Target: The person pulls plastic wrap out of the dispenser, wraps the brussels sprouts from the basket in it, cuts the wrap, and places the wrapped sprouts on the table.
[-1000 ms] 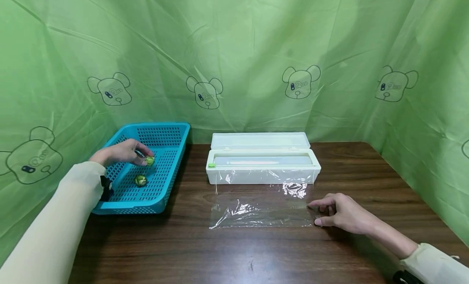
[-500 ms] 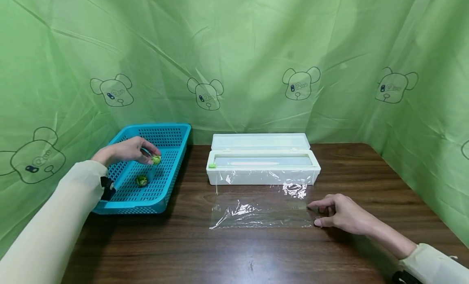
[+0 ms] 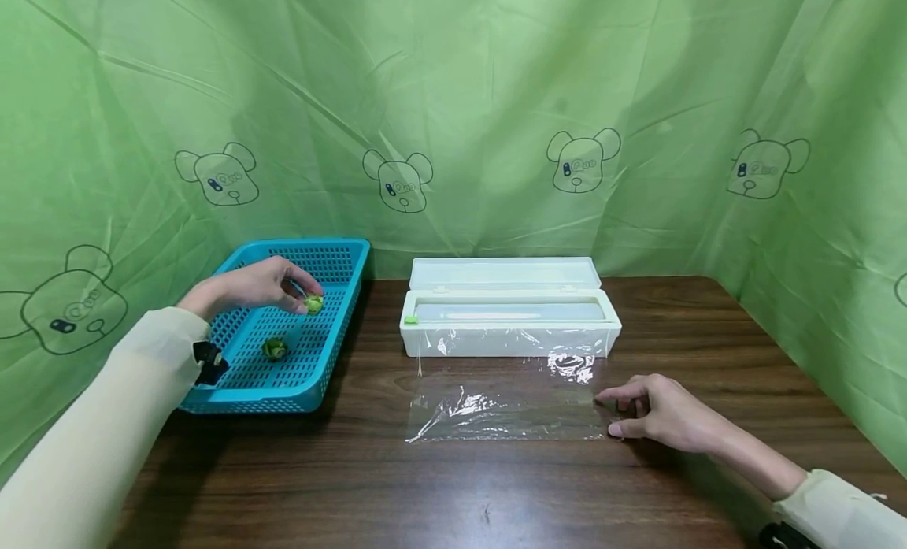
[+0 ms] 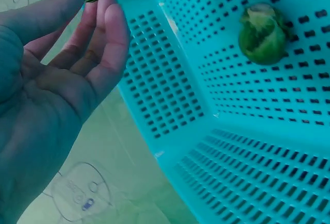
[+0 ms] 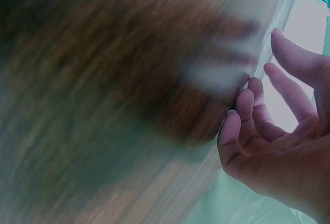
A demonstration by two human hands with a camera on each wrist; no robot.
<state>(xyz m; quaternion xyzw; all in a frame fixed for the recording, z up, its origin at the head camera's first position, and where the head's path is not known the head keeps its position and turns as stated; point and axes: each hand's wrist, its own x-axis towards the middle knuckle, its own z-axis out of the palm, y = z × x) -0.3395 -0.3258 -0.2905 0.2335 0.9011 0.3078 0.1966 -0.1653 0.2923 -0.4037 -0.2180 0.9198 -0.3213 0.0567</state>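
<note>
My left hand (image 3: 258, 285) pinches a small green Brussels sprout (image 3: 314, 303) between thumb and fingers, above the blue basket (image 3: 290, 401). A second Brussels sprout (image 3: 274, 348) lies on the basket's floor; the left wrist view shows this loose sprout (image 4: 263, 34) apart from the hand. Clear cling film (image 3: 489, 419) stretches from the white dispenser box (image 3: 506, 342) over the table towards me. At the film's right edge rests my right hand (image 3: 662, 413). Its fingers are loosely bent, and in the right wrist view the thumb stands apart from the fingertips (image 5: 230, 126).
The dispenser's lid (image 3: 505, 273) stands raised at the back, and a green slider (image 3: 411, 320) sits at its left end. Green cloth (image 3: 482, 76) with bear-head drawings encloses the wooden table (image 3: 397, 502) behind and at the sides.
My left hand has moved right and slightly up with the Brussels sprout, across the basket. The right hand, the film and the other sprout stay in place.
</note>
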